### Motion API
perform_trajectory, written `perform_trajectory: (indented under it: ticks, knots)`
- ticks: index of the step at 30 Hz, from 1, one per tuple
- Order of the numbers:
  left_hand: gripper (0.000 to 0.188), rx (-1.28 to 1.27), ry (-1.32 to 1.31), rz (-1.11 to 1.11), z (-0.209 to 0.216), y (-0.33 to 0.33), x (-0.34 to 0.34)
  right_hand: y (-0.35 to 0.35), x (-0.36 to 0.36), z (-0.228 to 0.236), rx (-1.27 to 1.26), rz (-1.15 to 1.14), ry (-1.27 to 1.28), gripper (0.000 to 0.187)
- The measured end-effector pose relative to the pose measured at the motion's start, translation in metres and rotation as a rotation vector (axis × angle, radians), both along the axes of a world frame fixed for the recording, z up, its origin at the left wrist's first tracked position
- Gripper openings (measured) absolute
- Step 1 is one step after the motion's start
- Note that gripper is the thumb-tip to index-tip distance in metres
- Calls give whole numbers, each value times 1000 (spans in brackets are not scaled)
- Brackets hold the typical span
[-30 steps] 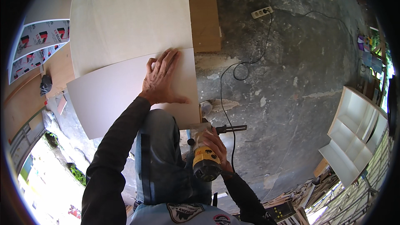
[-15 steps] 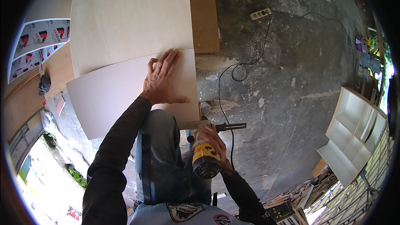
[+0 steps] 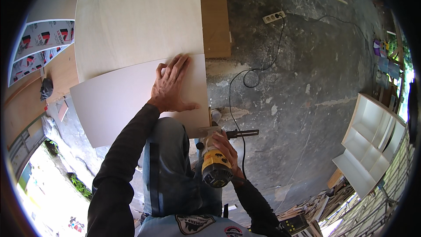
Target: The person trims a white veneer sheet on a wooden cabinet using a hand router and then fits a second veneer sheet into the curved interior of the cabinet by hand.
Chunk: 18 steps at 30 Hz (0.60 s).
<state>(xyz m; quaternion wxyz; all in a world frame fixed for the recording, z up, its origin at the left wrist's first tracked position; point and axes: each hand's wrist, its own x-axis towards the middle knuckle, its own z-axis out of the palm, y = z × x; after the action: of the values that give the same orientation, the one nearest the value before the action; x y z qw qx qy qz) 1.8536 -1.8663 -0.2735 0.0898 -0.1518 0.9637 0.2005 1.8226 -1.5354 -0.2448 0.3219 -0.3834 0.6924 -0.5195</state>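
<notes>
My left hand (image 3: 172, 84) lies spread on a white panel (image 3: 109, 103), fingers pointing away and thumb stretched to the right. That panel rests over the near end of a pale plywood board (image 3: 140, 17). In my right hand (image 3: 225, 147) is a yellow-and-black trim router (image 3: 217, 163), my fingers wrapped round its body. It is tilted, its base against the panel's near right corner, and a black slotted guide bar (image 3: 249, 133) sticks out to the right. The router's bit is hidden, so I cannot tell whether it touches the panel.
A black cable (image 3: 231, 94) loops across the concrete floor (image 3: 298, 74) from a power strip (image 3: 271, 16). A brown board (image 3: 215, 15) lies under the plywood's right side. At the right stands a white shelf unit (image 3: 368, 142), with wood scraps (image 3: 302, 204) nearer me. My bent knee (image 3: 169, 134) is beside the panel.
</notes>
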Motion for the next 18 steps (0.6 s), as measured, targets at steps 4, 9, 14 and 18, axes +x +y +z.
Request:
perform_trajectory:
  ticks: [4, 9, 14, 18]
  knots:
    - [143, 15, 11, -7, -2, -1, 1, -3, -3, 2, -10, -1, 1, 54]
    - [138, 10, 14, -12, -2, -2, 2, -7, -4, -2, -33, -7, -4, 54]
    - [132, -10, 21, -15, -1, -2, 3, -15, -11, 0, -29, -2, 0, 55]
    - [126, 4, 18, -10, -1, -3, 2, -22, -18, 1, -38, 0, -7, 55]
